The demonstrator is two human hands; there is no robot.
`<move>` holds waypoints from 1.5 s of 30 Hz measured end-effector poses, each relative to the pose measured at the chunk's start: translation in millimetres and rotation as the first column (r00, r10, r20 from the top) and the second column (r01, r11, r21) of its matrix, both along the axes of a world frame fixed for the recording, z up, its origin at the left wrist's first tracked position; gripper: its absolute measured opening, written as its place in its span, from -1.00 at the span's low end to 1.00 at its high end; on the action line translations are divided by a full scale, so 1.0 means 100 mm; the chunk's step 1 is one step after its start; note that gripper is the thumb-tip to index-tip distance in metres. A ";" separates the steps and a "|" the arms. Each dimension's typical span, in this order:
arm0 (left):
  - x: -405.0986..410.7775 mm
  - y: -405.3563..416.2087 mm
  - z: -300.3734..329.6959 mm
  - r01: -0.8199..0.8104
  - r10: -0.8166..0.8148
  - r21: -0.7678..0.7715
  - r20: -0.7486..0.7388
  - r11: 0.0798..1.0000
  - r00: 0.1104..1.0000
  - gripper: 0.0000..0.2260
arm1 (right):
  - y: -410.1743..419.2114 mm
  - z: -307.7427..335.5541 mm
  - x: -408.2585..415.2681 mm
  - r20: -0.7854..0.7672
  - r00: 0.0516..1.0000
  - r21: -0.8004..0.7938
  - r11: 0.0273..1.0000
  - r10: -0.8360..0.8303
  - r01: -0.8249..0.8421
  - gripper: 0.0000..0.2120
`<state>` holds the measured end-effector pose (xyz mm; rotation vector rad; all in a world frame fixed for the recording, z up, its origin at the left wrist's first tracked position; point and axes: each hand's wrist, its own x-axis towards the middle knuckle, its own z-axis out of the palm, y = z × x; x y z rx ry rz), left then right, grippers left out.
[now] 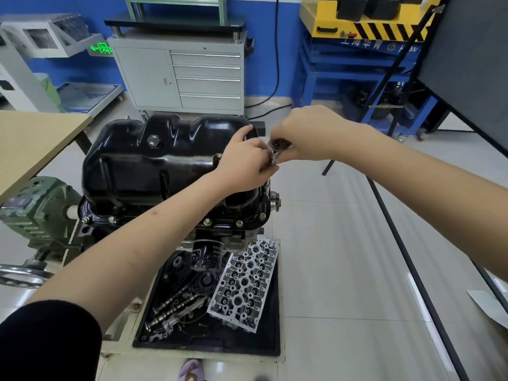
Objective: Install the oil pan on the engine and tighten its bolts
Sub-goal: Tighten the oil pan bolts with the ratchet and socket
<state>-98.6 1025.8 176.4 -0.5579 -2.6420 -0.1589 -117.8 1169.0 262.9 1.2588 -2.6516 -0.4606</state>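
Head view: our left hand (242, 163) grips ratchet (275, 155) shaft, our right hand (305, 133) pinches its head, at 3 o'clock edge of oil pan (154, 160).

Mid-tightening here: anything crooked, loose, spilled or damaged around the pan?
Nothing stands out. The glossy black oil pan sits level on the engine, flange bolts look seated, both hands grip the chrome ratchet upright at the right edge. No spills visible.

One black oil pan (165, 160), two hands, one ratchet (275, 152), one oil filter (206, 254), one cylinder head (244, 284), two camshafts (176, 306).
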 end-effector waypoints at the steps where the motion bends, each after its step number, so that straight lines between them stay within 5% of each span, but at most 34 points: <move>1: 0.00 0.00 -0.01 0.002 -0.002 0.005 -0.010 1.000 1.000 -0.74 | 0.00 -0.02 0.01 0.021 0.999 -0.021 0.999 -0.047 0.047 -0.64; 5: -0.02 0.03 -0.01 -0.015 0.015 -0.007 0.000 1.000 1.000 -0.72 | 0.05 -0.08 0.05 0.119 0.976 -0.136 0.971 -0.182 0.197 -0.57; 12: 0.00 -0.02 0.02 0.006 -0.006 -0.015 0.020 1.000 1.000 -0.74 | 0.05 -0.01 0.01 -0.009 0.999 0.002 0.999 0.034 -0.034 -0.77; 18: 0.00 0.02 -0.02 -0.006 0.006 -0.012 -0.020 1.000 1.000 -0.72 | 0.06 -0.08 0.10 0.220 0.955 -0.141 0.963 -0.197 0.231 -0.52; 23: -0.02 -0.01 0.01 0.007 -0.006 -0.012 0.034 1.000 0.999 -0.75 | 0.08 0.02 0.05 0.098 0.995 0.000 1.000 0.012 -0.012 -0.75; 32: -0.02 0.02 -0.03 -0.010 0.010 -0.003 -0.016 1.000 1.000 -0.73 | 0.06 -0.08 0.08 -0.035 0.990 -0.040 0.990 -0.136 0.135 -0.56; 38: -0.02 -0.01 0.01 0.010 -0.010 -0.006 0.024 1.000 1.000 -0.75 | 0.10 -0.03 0.00 -0.007 0.998 0.039 0.998 0.058 -0.057 -0.72; 45: 0.02 0.03 0.00 0.021 -0.021 0.013 -0.062 1.000 0.998 -0.76 | 0.02 -0.08 0.11 0.062 0.983 -0.081 0.980 -0.175 0.179 -0.54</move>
